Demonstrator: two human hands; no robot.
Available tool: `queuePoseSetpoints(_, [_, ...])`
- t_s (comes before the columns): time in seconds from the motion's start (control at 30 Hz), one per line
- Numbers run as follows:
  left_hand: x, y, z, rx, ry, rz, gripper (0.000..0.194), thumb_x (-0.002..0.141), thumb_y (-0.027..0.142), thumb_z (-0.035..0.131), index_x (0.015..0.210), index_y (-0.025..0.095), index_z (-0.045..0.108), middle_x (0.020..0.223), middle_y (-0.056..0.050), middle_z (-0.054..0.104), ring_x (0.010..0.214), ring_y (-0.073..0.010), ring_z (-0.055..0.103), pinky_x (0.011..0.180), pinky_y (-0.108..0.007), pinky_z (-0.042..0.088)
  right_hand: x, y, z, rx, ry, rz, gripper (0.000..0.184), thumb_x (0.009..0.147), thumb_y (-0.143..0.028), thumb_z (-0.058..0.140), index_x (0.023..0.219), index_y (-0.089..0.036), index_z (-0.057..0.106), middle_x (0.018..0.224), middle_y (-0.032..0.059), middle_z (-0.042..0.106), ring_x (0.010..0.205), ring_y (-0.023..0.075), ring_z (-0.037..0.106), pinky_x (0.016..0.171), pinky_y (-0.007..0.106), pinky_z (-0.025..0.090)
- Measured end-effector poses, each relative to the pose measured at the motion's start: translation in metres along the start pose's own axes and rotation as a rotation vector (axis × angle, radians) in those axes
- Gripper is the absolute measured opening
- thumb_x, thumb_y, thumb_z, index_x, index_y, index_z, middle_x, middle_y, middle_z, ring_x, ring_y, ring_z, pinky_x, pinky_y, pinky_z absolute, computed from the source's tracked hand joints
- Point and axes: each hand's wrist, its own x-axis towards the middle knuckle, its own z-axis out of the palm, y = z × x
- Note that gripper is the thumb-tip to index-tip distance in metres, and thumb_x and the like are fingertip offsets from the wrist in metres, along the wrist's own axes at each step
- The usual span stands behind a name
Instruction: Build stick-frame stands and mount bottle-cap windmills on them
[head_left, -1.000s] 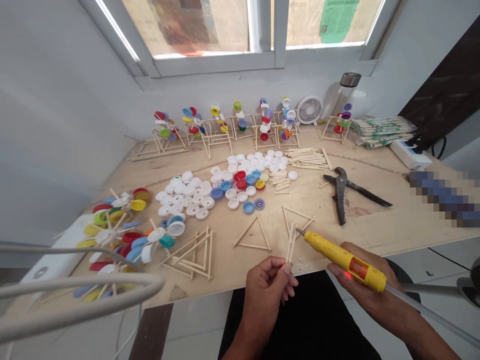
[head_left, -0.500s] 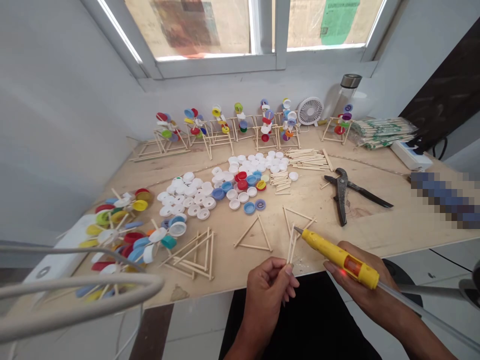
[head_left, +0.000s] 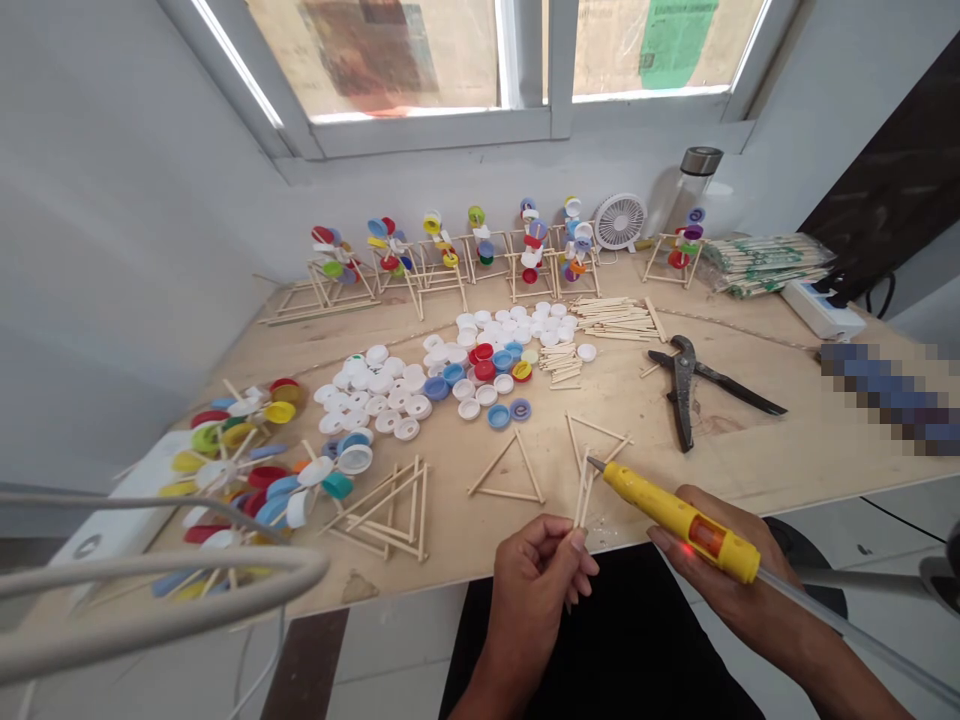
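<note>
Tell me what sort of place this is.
Probably a small craft workspace: a wooden table bears white plastic caps, cap wheels on stick frames stand near the wall, and the right hand holds what looks like a yellow glue gun.

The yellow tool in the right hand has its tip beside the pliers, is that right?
Not the pliers: the head view shows the yellow tool in the right hand with its tip beside the wooden sticks that the left hand pinches.
</note>
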Motion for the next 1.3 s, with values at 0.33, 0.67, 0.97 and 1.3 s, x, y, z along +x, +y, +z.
queuePoseSetpoints(0.33, [0.0001,0.0003,0.0,0.008,-0.005,0.006,0.03,0.07,0.042,0.07,0.069,0.014,0.059,0.055,-0.002,0.063,0.044,-0.0093,0.051,0.044,-0.02,0.038,-0.0039,-0.0032,-0.0054,0.053,-0.011,0.026,0.027,0.086,-0.04,0.052,0.066,-0.022,0.046,0.057,-0.0049,0.048,0.049,0.0093,0.045,0.046,0.022,0.038])
queuePoseSetpoints(0.67, [-0.0005,0.0004,0.0004,0.002,0.007,-0.001,0.029,0.069,0.042,0.07,0.071,0.014,0.059,0.055,-0.002,0.063,0.043,-0.0094,0.051,0.043,-0.02,0.038,-0.0036,0.0016,-0.0046,0.054,0.047,0.057,0.032,0.086,-0.045,0.051,0.065,-0.023,0.043,0.055,-0.0053,0.046,0.047,0.0093,0.045,0.045,0.021,0.038])
queuePoseSetpoints(0.97, [-0.002,0.0022,0.0008,0.01,0.004,-0.001,0.026,0.071,0.038,0.068,0.074,0.014,0.058,0.056,-0.002,0.063,0.044,-0.0094,0.052,0.044,-0.02,0.038,-0.0028,0.0031,-0.0034,0.029,0.028,0.061,0.03,0.086,-0.043,0.051,0.066,-0.022,0.047,0.057,-0.0051,0.048,0.049,0.0097,0.047,0.046,0.022,0.038])
queuePoseSetpoints(1.3, [-0.0001,-0.0024,-0.0011,0.031,-0.014,0.021,0.025,0.074,0.036,0.064,0.079,0.013,0.057,0.057,-0.002,0.064,0.044,-0.0089,0.051,0.044,-0.02,0.039,-0.0045,0.0049,-0.0022,-0.004,0.027,0.016,0.029,0.086,-0.041,0.053,0.066,-0.022,0.044,0.057,-0.0053,0.047,0.048,0.0092,0.045,0.046,0.021,0.037])
